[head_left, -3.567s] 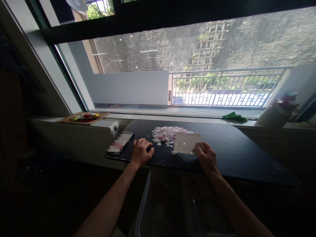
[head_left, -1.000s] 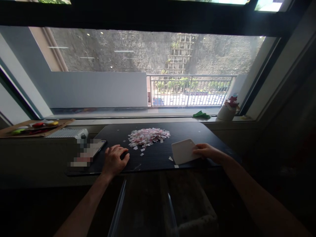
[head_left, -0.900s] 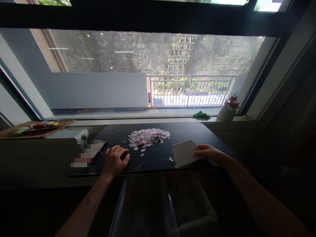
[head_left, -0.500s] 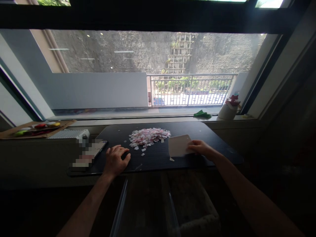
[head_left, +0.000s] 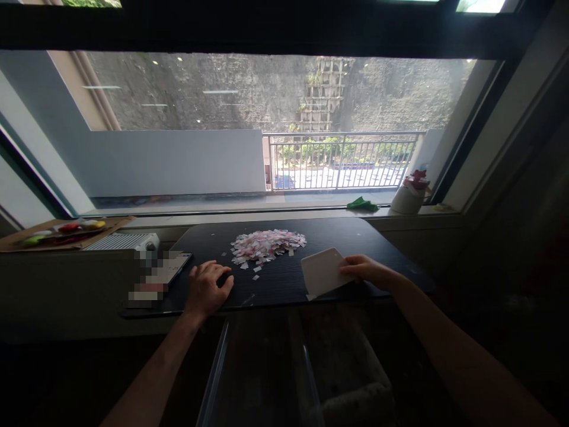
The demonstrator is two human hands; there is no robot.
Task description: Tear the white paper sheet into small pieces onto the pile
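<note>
My right hand (head_left: 365, 270) grips a flat, pale scraper (head_left: 324, 274) with rounded corners, pinched at its right side. The scraper is tilted over the dark tabletop (head_left: 262, 293), and its lower left corner meets a small paper scrap (head_left: 310, 297) near the front edge. Beyond it lies a heap of small white and pink paper pieces (head_left: 269, 244), with a few loose bits around its near side. My left hand (head_left: 210, 286) rests on the table left of the heap, fingers loosely bent and thumb apart, holding nothing.
A phone (head_left: 166, 276), partly blurred, lies left of my left hand. On the sill stand a green cloth-like item (head_left: 362, 204) and a white container (head_left: 408, 198) with a red top. Below the table's front edge are a clear-edged bin (head_left: 217, 367) and a rough-rimmed box (head_left: 360, 400).
The scraper has turned and dropped toward the table's front edge. The small scrap at its corner has shifted slightly nearer. My left hand has stayed in place on the table.
</note>
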